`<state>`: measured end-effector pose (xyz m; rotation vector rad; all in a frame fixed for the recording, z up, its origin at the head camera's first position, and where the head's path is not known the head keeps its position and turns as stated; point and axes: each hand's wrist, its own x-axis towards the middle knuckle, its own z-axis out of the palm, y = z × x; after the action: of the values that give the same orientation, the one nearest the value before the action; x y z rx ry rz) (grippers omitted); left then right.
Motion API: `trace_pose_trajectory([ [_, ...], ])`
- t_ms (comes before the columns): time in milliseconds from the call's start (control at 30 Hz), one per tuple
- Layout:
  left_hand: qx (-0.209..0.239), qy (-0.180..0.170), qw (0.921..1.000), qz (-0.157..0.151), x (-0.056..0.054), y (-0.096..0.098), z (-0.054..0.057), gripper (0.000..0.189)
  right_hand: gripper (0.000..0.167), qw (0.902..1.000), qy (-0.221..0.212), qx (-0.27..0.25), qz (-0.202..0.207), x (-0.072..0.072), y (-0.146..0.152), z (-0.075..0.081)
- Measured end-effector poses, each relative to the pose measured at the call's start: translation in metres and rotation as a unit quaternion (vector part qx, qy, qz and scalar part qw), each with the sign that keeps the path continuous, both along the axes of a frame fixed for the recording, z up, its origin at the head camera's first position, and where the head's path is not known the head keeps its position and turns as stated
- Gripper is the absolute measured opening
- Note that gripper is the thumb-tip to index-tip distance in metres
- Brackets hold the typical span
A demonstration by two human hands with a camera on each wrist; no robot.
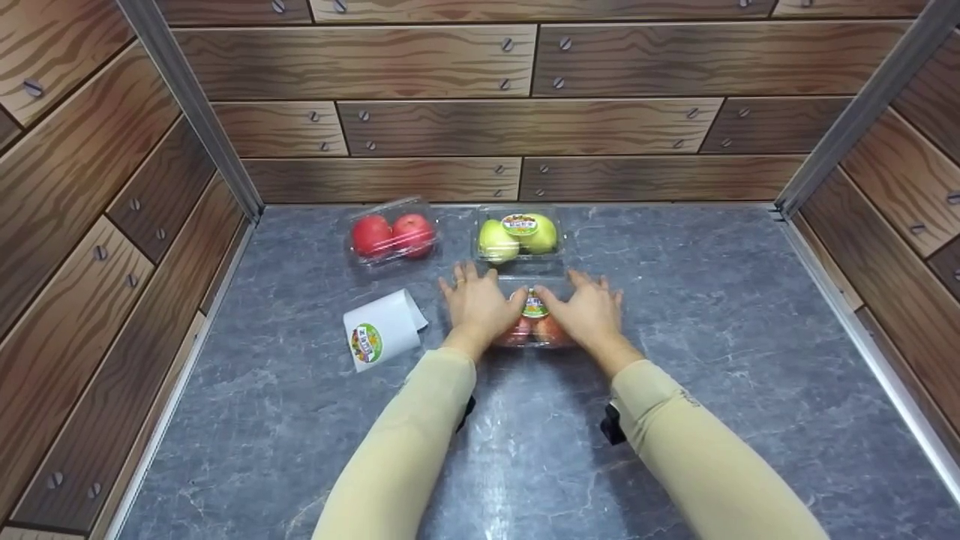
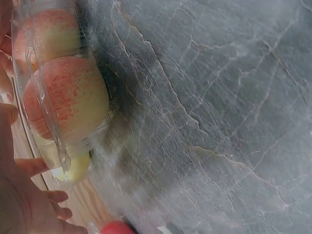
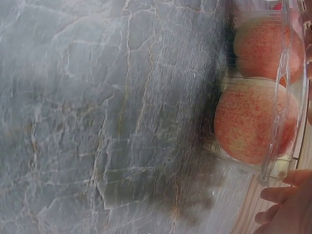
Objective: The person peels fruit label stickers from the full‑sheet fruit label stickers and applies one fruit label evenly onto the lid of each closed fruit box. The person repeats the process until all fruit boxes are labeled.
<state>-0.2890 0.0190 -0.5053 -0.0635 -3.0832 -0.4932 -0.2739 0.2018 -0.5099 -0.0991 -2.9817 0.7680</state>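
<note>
Evidently neither hand is pinching: the fingers of the left hand (image 1: 480, 306) and right hand (image 1: 592, 313) are spread, with both thumbs reaching inward. Between the thumb tips sits an oval label (image 1: 534, 303) on the lid of a clear box (image 1: 532, 345), which lies between the two hands. The thumbs meet the label's sides, probably so it can be pressed smooth; the splayed hands at either end perhaps steady the box. Its writing is partly covered and too small to read. Just under the lid, nearer the wrists than the label, are two red-and-yellow fruits (image 2: 67, 97).

Straight beyond the fingertips, near them, stands a second clear box (image 1: 556, 259) of yellow-green fruit (image 1: 499, 241), bearing a similar oval label (image 1: 520, 223), its characters illegible at this size. Left of that, farther from the left fingertips, a third clear box (image 1: 409, 202) holds two red fruits (image 1: 373, 236); no label shows on it. Beside the left hand, to its left, a curled white sheet (image 1: 397, 311) carries another oval label (image 1: 366, 343), green and orange with unreadable dark characters, seemingly kept there within easy reach.
</note>
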Motion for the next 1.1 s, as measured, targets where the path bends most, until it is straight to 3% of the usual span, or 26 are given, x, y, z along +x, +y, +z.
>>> trace_pose_trajectory([
  [233,-0.019,-0.002,0.9998,0.005,-0.0007,0.0028,-0.0025,0.079,0.094,0.9998,-0.016,0.008,-0.006,0.0011,-0.0041,0.0001],
  [1100,-0.014,-0.003,0.9998,0.014,0.0003,0.0059,-0.0013,0.082,0.093,0.9992,-0.032,0.013,-0.018,-0.0001,-0.0075,0.0037],
])
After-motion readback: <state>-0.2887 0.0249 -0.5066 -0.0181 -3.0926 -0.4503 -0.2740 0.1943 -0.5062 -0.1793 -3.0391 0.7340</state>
